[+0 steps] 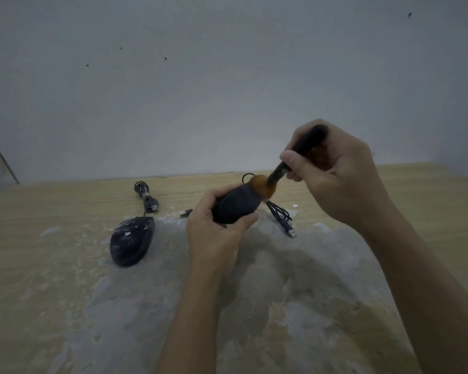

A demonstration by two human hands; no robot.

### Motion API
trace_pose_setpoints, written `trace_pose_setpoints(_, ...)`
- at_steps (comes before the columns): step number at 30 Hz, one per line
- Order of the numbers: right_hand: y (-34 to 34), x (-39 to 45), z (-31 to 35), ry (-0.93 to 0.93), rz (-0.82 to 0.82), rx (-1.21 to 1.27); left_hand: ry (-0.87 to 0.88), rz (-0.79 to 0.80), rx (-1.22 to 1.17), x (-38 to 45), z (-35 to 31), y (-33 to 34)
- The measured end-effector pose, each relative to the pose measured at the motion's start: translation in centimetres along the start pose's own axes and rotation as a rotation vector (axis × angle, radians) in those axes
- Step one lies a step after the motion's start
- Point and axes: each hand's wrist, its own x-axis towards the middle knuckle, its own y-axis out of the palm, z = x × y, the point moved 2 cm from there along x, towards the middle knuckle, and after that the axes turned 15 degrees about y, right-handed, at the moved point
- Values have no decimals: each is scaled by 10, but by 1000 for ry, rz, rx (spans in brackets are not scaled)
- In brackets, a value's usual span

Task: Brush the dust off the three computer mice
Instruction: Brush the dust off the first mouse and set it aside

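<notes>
My left hand (214,233) holds a dark mouse with an orange front (241,202) lifted above the table. My right hand (333,171) grips a black-handled brush (297,155), and its bristles touch the orange end of that mouse. Its bundled cable with a USB plug (283,220) hangs down to the table. A second black mouse (131,240), speckled with white dust, lies on the table to the left, its coiled cable (146,197) behind it. A third mouse is not in view.
The wooden table (38,265) is smeared with grey-white dust (254,306) across the middle and front. A loose USB plug (186,212) lies behind my left hand. A plain wall (227,90) rises right behind the table's far edge.
</notes>
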Motion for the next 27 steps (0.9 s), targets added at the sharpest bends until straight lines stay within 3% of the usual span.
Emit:
trace_pose_setpoints(3,-5,3,-11,73,-96,-66,-78,-36,-48,2,0,2)
trace_pose_setpoints(6,1,2,-22,282,136,0,-243,-139,-221,2,3,8)
trace_pose_setpoints(9,9,-1,-23,295,236,-18,-405,-239,-404,2,1,17)
trace_pose_setpoints(14,8,1,-21,224,143,5,-487,-252,-516,3,0,18)
trace_pose_setpoints(20,4,1,-20,158,82,5,-606,-118,-497,4,2,14)
trace_pose_setpoints(27,-18,7,-14,205,-136,394,-726,-218,-778,5,0,16)
